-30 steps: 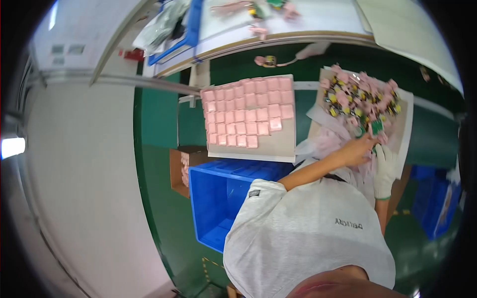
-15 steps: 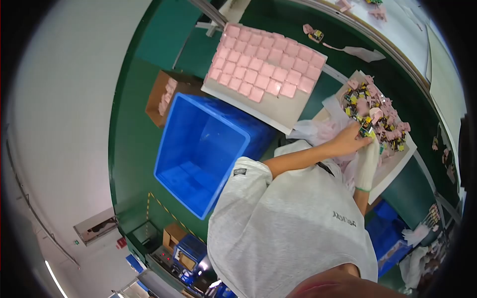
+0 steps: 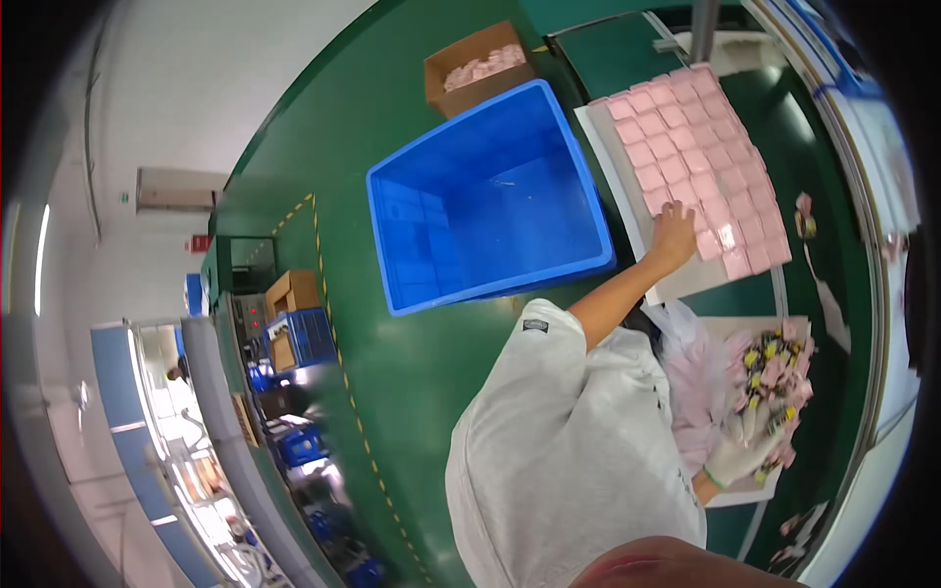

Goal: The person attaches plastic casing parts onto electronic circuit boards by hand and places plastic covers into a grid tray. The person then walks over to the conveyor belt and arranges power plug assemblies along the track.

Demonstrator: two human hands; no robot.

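My bare left hand [image 3: 673, 238] reaches over the board with rows of flat pink pieces [image 3: 691, 162]. Its fingers are curled down at the edge of the rows, and what they hold, if anything, is hidden. My right hand [image 3: 743, 447], in a white glove, lies over the near side of a pile of pink, yellow and black parts [image 3: 774, 367] in a shallow tray [image 3: 730, 323]. The gloved fingers look apart, with small parts around the fingertips. Thin pale pink wrapping [image 3: 691, 382] bunches between the tray and my shirt.
A large blue bin [image 3: 500, 201] stands left of the board. Behind it is a cardboard box [image 3: 451, 98] with pink pieces. A part with a white tag [image 3: 831, 314] lies at the right. Shelving and blue crates [image 3: 302, 446] stand far left.
My left hand has left the pile and moved to the board of pink pieces. My right hand stays at the pile, its fingers now apart. The view has swung round to the left.
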